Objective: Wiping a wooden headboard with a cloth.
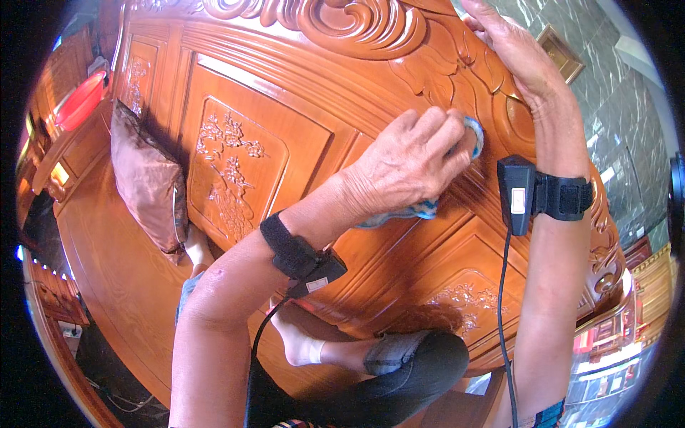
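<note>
My left hand (409,160) is closed around a blue and white cloth (427,209) and presses it against the wooden backrest (313,134) of a carved bench. Part of the cloth sticks out below the palm, and another bit shows past the fingers. At the upper right, my right hand (505,51) lies against the outer edge of the backrest's carved crest (364,24). Its fingertips are cut off by the frame, so their grip is unclear. Raised floral carvings (230,171) decorate the glossy panels. Each wrist wears a black strap with a cabled device.
A brown cushion (147,182) leans on the backrest at left. My white-socked foot (299,342) and bent knee (439,369) are on the wooden seat (112,299). A red plastic basin (80,101) stands beyond the armrest. Black cables (503,299) hang from both wrist devices.
</note>
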A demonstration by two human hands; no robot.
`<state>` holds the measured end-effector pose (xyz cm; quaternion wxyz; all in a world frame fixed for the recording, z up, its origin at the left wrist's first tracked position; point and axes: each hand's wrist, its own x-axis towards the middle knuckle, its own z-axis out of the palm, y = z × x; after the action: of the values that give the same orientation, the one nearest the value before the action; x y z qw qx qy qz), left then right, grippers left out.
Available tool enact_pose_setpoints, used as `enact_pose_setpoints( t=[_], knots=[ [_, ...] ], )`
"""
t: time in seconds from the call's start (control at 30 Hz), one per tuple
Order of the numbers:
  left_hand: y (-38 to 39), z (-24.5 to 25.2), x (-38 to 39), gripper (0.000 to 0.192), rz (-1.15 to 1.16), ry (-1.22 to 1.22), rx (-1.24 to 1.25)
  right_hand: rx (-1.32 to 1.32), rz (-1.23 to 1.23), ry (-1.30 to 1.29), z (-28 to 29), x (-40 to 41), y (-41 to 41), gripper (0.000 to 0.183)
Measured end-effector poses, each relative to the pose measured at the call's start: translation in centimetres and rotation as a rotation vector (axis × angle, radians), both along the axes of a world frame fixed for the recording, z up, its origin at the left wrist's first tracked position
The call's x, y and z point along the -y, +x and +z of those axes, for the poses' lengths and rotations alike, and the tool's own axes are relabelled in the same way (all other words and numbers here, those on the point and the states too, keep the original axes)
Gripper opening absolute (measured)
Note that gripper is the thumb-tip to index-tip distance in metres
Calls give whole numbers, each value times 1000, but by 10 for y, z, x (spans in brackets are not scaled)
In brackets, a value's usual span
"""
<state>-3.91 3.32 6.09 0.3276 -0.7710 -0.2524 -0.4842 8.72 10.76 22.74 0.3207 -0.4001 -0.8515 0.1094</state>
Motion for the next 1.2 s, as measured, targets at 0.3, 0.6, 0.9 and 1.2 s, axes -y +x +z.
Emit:
enact_pose_setpoints(
  t=[0.3,0.6,0.9,1.2],
  knots=[
    [-8,4,-5,47,29,51,64,-9,11,43,-2,5,0,76],
    [-2,28,-18,38,205,81,287,3,123,16,-2,5,0,65],
    [-11,37,-6,33,83,-84,212,-83,172,65,-5,-7,4,56],
    [-14,30,-13,38,62,-20,361,-9,117,50,-3,11,-6,56]
  ],
)
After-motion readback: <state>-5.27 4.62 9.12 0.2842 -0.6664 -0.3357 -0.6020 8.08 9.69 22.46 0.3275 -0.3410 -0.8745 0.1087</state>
